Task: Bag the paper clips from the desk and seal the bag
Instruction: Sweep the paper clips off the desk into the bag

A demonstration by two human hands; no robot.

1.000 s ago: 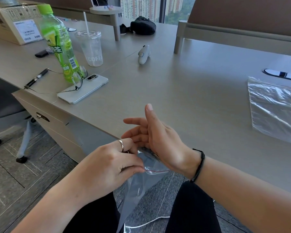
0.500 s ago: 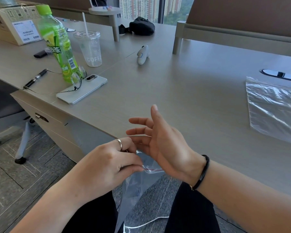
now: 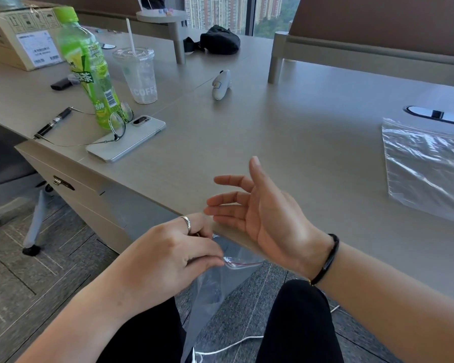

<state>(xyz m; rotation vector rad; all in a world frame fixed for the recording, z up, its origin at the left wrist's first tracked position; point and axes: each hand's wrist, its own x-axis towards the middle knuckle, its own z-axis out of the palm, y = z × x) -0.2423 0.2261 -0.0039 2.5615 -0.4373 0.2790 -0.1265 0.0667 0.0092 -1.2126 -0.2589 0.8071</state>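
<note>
Grey-brown worktop [image 3: 286,142] fills most of the view, with tall windows and tower blocks behind it and dark plank flooring below its near edge.

At that near edge the left hand [image 3: 163,255] makes a closed grip: thumb and fingers pinch the top rim of a clear zip bag [image 3: 215,286], right at its red seal line. The bag hangs down from this pinch, below the worktop edge and between the person's knees; its mouth looks partly open. Whether paper clips lie inside cannot be told.

The right hand [image 3: 260,216] holds nothing. Its fingers are straight and spread, palm turned toward the left hand, just above the bag's mouth and over the worktop's near edge, apart from the plastic.

Toward the left edge stand a green bottle [image 3: 89,66], a clear lidded cup [image 3: 139,74], glasses resting on a white phone [image 3: 127,138], and a pen [image 3: 53,122]. A second clear bag [image 3: 427,169] lies flat at the right edge. The middle of the worktop between them is bare apart from a small white device [image 3: 221,84] farther back.
</note>
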